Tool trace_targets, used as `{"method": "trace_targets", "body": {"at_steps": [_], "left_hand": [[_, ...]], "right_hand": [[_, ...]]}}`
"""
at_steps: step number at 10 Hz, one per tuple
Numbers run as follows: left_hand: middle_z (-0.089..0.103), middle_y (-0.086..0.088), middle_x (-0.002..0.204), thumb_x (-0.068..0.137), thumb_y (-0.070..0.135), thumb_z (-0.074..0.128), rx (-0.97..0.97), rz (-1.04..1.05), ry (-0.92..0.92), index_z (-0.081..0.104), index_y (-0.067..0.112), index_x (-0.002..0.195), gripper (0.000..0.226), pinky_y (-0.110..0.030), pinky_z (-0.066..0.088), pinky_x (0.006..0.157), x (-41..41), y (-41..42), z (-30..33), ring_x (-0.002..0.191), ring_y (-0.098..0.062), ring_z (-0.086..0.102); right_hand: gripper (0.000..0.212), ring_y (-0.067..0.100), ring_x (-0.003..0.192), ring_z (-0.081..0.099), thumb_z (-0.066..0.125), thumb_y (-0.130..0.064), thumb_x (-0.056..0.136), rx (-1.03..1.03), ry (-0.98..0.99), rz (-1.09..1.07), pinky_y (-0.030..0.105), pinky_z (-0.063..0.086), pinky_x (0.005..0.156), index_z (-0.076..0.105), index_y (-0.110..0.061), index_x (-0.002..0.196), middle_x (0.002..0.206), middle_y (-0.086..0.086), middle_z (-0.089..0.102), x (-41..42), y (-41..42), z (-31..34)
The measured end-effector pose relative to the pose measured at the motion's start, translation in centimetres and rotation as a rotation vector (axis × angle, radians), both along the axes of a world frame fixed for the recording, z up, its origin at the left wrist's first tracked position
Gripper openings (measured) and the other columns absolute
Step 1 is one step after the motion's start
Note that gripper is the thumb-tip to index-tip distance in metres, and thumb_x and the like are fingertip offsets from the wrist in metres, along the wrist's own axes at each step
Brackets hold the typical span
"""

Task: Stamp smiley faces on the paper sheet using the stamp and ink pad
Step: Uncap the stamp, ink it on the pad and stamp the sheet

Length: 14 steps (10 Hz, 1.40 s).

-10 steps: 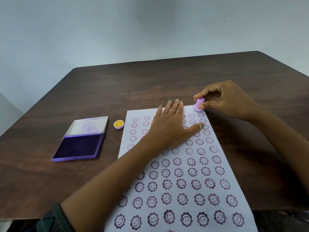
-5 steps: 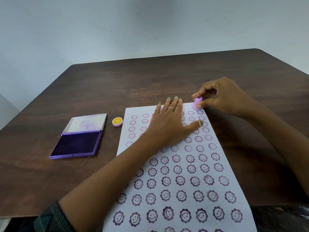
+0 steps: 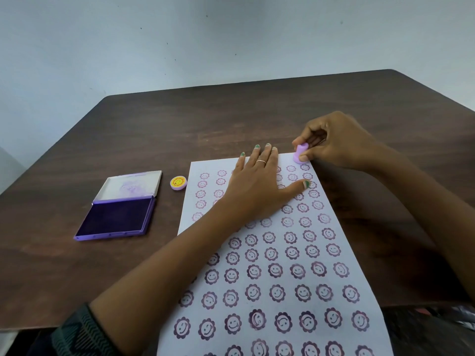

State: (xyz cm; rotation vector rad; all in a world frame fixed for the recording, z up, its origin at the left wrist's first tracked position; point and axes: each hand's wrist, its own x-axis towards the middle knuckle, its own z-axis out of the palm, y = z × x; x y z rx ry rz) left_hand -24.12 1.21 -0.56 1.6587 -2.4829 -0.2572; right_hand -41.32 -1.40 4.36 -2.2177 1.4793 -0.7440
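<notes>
right hand [image 3: 334,142] pinching lilac stamp [image 3: 300,154], upright on far-right corner of paper sheet [image 3: 280,255] | left hand [image 3: 257,186] spread flat, pinning sheet | ink pad [image 3: 115,219] open, well left on desk [image 3: 180,119], nearer left hand

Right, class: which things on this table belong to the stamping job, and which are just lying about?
In use:
stamp, pinched in the right hand
paper, held flat by the left hand
ink pad, open

Lying about:
yellow smiley cap, beside the ink pad
</notes>
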Motion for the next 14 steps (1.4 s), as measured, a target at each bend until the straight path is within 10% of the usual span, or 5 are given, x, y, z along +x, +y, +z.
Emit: {"method": "trace_targets", "body": {"at_steps": [8,12,14], "left_hand": [[0.002,-0.002,0.160,0.084,0.071,0.028,-0.006,-0.001,0.004,0.004,0.015,0.150,0.090,-0.039,-0.006,0.116,0.1,0.0,-0.1,0.147,-0.019,-0.004],[0.000,-0.002,0.160,0.085,0.070,0.028,0.021,0.003,-0.006,0.003,0.015,0.150,0.089,-0.041,-0.005,0.117,0.0,0.2,0.3,0.147,-0.019,-0.005],[-0.001,-0.002,0.160,0.085,0.070,0.028,0.030,-0.007,0.002,0.002,0.015,0.150,0.089,-0.040,-0.005,0.116,0.1,0.2,0.4,0.147,-0.019,-0.006]], "right_hand": [[0.023,0.015,0.078,0.068,0.078,-0.006,0.068,0.013,0.002,-0.021,0.030,0.055,0.079,0.070,-0.008,0.090,0.091,0.010,0.073,0.3,0.3,0.0],[0.024,0.001,0.075,0.064,0.078,-0.010,0.069,-0.006,-0.028,-0.002,0.009,0.047,0.067,0.069,-0.012,0.091,0.091,0.001,0.071,-0.2,-0.1,-0.7],[0.028,0.018,0.080,0.069,0.076,-0.005,0.070,-0.059,-0.335,-0.033,0.026,0.056,0.080,0.068,-0.003,0.097,0.093,0.013,0.071,-1.0,0.2,-0.8]]}}
